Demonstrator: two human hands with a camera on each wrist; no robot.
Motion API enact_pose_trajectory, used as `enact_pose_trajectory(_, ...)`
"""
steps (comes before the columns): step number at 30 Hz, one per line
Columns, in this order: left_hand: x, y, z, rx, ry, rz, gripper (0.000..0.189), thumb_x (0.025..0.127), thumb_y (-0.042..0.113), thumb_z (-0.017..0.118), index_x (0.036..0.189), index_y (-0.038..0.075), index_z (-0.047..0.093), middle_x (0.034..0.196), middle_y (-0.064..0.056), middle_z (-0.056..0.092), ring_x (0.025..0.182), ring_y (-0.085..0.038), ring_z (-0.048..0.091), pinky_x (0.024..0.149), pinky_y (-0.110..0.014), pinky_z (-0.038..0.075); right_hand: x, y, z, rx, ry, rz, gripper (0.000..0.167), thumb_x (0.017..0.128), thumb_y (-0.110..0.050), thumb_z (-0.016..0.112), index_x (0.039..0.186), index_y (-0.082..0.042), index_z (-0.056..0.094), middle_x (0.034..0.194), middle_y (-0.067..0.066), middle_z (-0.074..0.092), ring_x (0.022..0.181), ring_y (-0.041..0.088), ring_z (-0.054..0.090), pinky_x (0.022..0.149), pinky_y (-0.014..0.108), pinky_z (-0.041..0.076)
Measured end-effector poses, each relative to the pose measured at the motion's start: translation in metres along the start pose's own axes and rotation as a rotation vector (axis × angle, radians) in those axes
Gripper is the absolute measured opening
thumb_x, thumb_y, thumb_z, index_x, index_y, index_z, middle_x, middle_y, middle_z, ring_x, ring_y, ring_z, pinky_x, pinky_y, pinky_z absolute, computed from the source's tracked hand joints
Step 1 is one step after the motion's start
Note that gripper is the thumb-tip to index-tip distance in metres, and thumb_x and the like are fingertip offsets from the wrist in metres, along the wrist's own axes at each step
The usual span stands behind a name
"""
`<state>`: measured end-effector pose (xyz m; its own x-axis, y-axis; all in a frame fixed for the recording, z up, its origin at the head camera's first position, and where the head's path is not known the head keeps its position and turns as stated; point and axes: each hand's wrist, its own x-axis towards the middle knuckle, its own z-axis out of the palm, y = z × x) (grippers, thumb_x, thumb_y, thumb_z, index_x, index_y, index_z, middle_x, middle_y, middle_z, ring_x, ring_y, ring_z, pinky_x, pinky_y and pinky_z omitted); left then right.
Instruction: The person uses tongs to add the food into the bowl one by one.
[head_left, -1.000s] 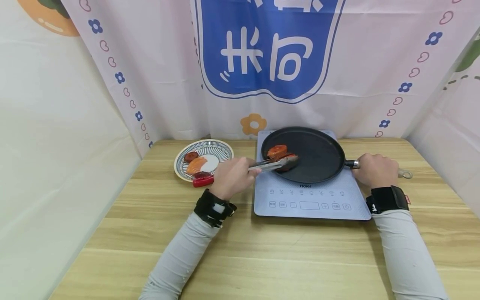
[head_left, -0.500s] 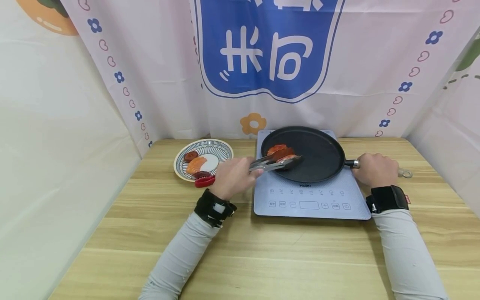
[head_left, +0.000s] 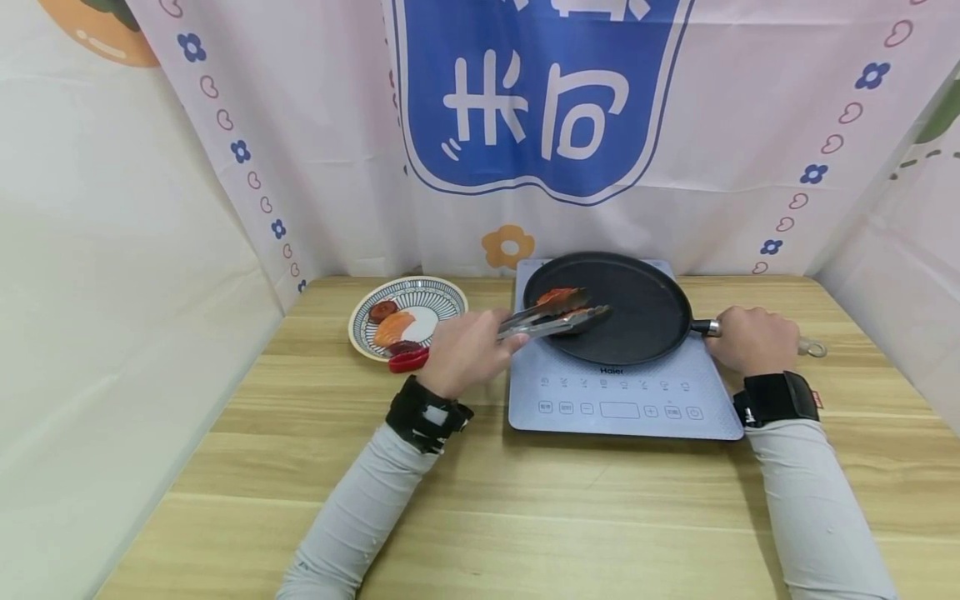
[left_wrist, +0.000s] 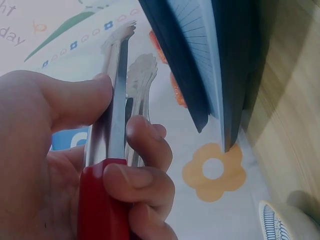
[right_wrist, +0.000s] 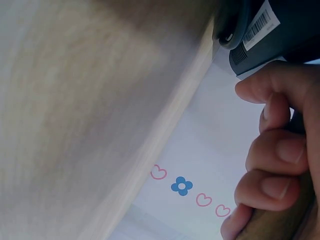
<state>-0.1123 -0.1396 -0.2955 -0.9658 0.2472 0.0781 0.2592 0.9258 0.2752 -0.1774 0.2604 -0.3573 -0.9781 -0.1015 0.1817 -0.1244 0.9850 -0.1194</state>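
My left hand (head_left: 467, 354) grips a pair of metal tongs (head_left: 558, 323) by its red handles (left_wrist: 102, 200), thumb on one arm and fingers round the other. The tong tips stand a little apart over the left part of a flat black pan (head_left: 637, 317). In the left wrist view they hang clear of two orange-red food pieces (left_wrist: 177, 90) on the pan, with nothing between them. Seen from the head, the tongs partly cover this food. My right hand (head_left: 753, 340) holds the pan's handle (head_left: 707, 327), fingers wrapped round it; its ringed end sticks out beyond the hand.
Beneath the pan is a light blue-grey induction cooker (head_left: 622, 421) with touch controls along its front. A patterned plate (head_left: 358, 333) to the left bears a round reddish slice (head_left: 382, 312), an orange piece (head_left: 393, 328) and a dark red piece. A printed curtain (head_left: 330, 167) hangs behind the wooden table (head_left: 525, 517).
The tongs first held a food piece in the pan, turned with it, then let go and spread; the tips are now raised a little. The right hand has stayed on the handle.
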Motion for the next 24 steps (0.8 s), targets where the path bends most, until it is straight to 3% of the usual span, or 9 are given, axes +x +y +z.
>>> enact_pose_trajectory(24, -0.0015, -0.0040, -0.0073, -0.020, -0.005, -0.012, 0.035, 0.103, 0.049, 0.064, 0.112, 0.016, 0.072, 0.073, 0.000, 0.062, 0.063, -0.017, 0.055, 0.051, -0.031, 0.039, -0.0006, -0.0018, -0.0022, 0.005, -0.010, 0.008, 0.037, 0.087, -0.021, 0.073, 0.056, -0.013, 0.054, 0.055, 0.003, 0.047, 0.055, 0.027, 0.046, 0.051, 0.040, 0.031)
